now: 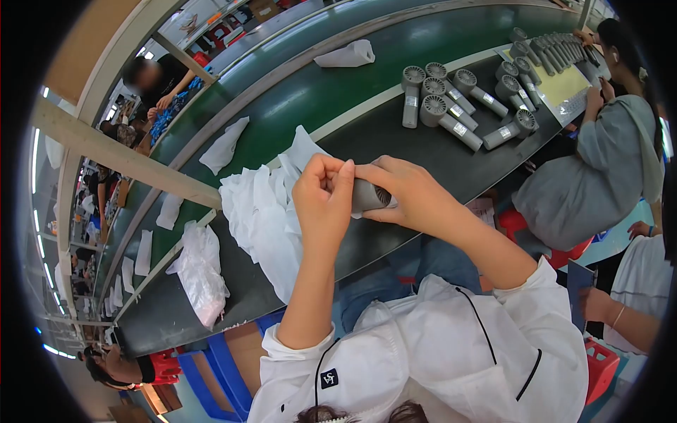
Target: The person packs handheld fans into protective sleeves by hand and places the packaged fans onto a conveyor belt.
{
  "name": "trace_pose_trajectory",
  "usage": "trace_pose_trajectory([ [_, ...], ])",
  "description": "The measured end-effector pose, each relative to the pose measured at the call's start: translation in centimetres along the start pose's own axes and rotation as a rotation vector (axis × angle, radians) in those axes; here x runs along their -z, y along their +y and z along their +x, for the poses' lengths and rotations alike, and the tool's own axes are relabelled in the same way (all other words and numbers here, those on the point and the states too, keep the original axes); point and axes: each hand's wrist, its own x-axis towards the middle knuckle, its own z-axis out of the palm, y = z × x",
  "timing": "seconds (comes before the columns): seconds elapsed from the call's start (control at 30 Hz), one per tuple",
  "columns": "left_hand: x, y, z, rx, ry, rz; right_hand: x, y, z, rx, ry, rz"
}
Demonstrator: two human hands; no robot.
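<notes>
A grey handheld fan point(369, 195) is in my right hand point(405, 187), its slotted round head toward my palm. My left hand point(323, 201) is closed at the fan's other end, fingers curled and thumb pressed on a thin white bag point(303, 146). Part of that bag shows behind my fingers; how much of the fan it covers is hidden. A pile of white bags point(261, 218) lies on the bench just left of my left hand. Several grey handheld fans point(451, 116) with white labels lie beyond my right hand.
A clear plastic bag point(201, 271) lies farther left on the dark bench. Wrapped white packages point(349, 54) sit on the green conveyor belt point(282, 99). A post point(127, 151) crosses at left. A co-worker in grey point(585, 176) sits at right by more fans.
</notes>
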Motion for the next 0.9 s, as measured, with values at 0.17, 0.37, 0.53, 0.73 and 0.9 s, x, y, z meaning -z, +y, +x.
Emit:
trace_pose_trajectory([
  [0.17, 1.6, 0.1, 0.5, 0.008, -0.164, 0.053, 0.9, 1.2, 0.3, -0.248, -0.103, 0.699],
  [0.37, 0.3, -1.6, -3.9, 0.089, -0.537, -0.184, 1.3, 2.0, 1.0, -0.204, 0.039, 1.033],
  [0.53, -1.0, -3.5, -4.6, 0.127, -0.335, 0.039, 0.1, 0.8, 0.7, 0.155, 0.246, -0.027],
  [0.73, -1.3, -3.3, -4.7, 0.207, -0.161, 0.082, -2.8, 0.5, -0.9, 0.050, 0.289, 0.407],
  [0.9, 0.0, -3.5, -5.2, 0.297, -0.215, -0.086, -0.3, 1.9, -0.7, -0.201, -0.039, 0.757],
])
